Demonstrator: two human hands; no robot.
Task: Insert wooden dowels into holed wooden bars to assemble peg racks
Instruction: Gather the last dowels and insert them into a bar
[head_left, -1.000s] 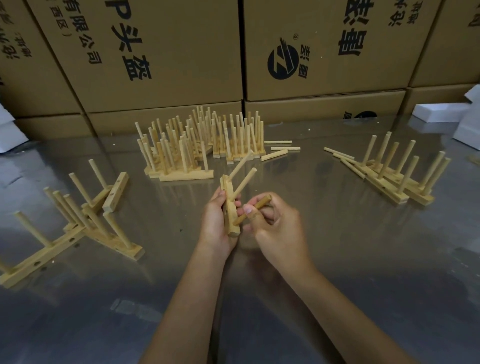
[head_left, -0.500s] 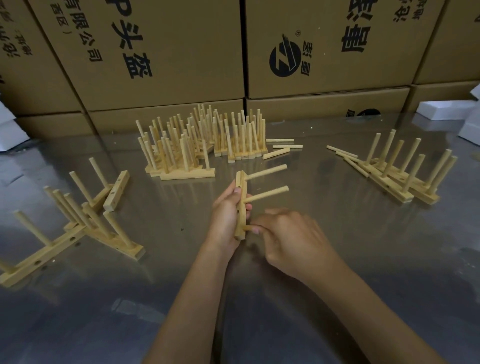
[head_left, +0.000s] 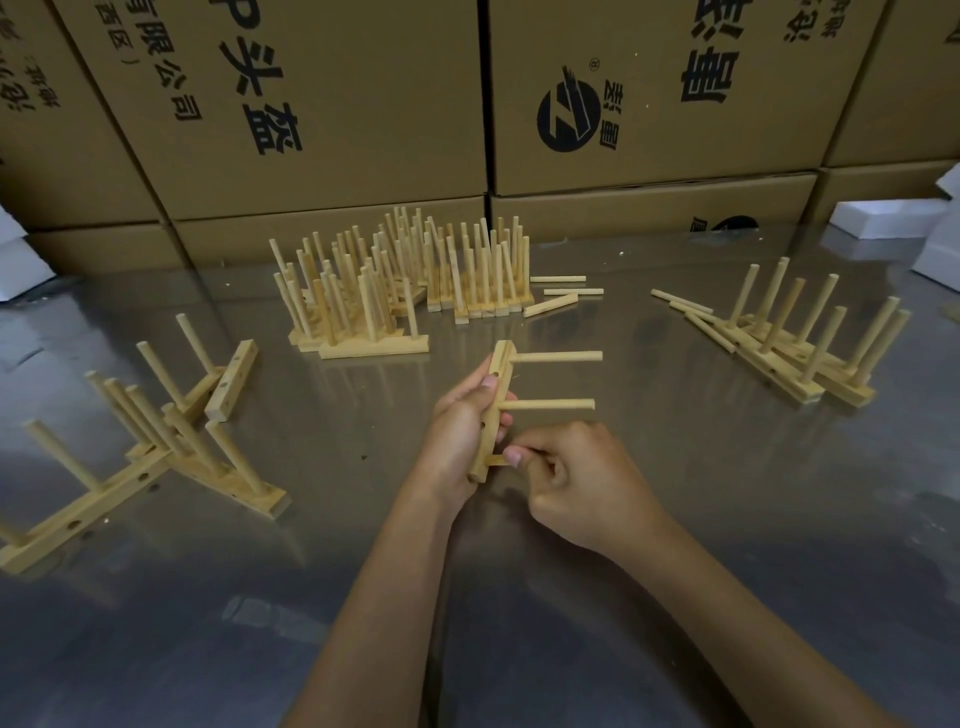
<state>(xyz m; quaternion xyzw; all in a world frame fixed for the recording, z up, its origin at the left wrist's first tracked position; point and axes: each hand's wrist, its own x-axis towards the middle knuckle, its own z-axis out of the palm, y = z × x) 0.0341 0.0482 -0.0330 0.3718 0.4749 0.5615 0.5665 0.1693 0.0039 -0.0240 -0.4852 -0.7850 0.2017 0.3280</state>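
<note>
Wood here looks light and stiff. Left hand (head_left: 457, 441) clasps the holed bar (head_left: 492, 410) mid-length; right hand (head_left: 582, 483) pinches a dowel (head_left: 498, 460) near its tip

Bar (head_left: 492, 410) held above table (head_left: 675, 571) centre, in front of packed racks (head_left: 405, 280). Loose dowels (head_left: 563, 293) just right of those. More racks far left (head_left: 156, 447) and far right (head_left: 800, 348). Boxes (head_left: 332, 104) behind.

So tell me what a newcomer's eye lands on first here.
Centre: the left hand holds a holed bar upright with two dowels sticking out rightward, while the right hand pushes a third dowel into its lower end. Behind stands a dense cluster of finished racks, before a wall of printed cardboard boxes.
</note>
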